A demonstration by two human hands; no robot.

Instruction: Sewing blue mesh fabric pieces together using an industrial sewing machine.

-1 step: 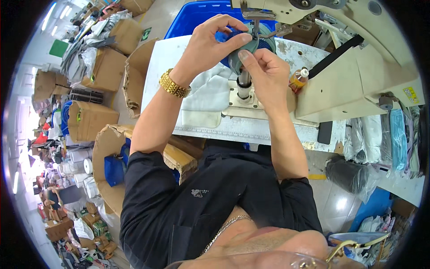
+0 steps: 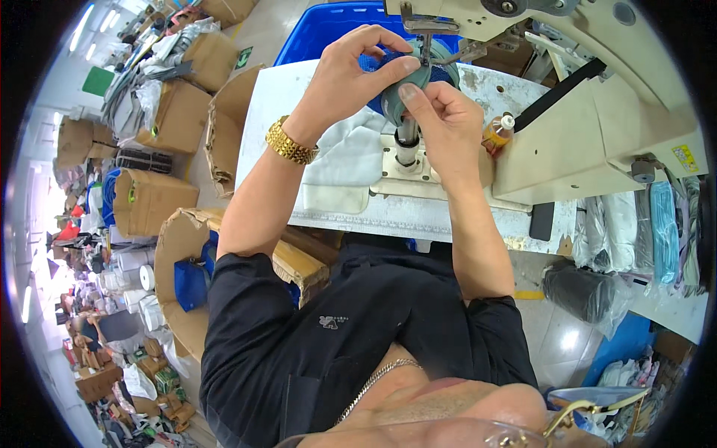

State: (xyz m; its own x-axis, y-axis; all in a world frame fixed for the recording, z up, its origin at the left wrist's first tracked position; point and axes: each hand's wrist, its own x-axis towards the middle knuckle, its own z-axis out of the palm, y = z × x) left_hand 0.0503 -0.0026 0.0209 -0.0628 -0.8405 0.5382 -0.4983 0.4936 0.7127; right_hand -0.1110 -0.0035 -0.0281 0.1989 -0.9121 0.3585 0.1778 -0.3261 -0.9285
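Note:
A blue mesh and grey-green fabric piece [image 2: 393, 99] sits under the presser foot [image 2: 426, 54] of a cream post-bed sewing machine [image 2: 597, 142]. My left hand [image 2: 362, 63], on the left of the needle area, holds the piece between thumb and fingers. From the near right, my right hand [image 2: 449, 123] pinches its grey-green edge, thumb on top and the other fingers curled. Both thumbs lie close together in front of the foot. The machine's metal post [image 2: 407, 142] rises beneath the fabric. Part of the piece is hidden behind my hands and the foot.
White cloth [image 2: 340, 160] lies on the worn white tabletop [image 2: 261, 112]. An orange bottle with a white cap [image 2: 497, 134] and a dark phone-like slab [image 2: 542, 221] are on the right. Behind the table stands a blue bin [image 2: 314, 30]; an open cardboard box [image 2: 175, 261] is at left.

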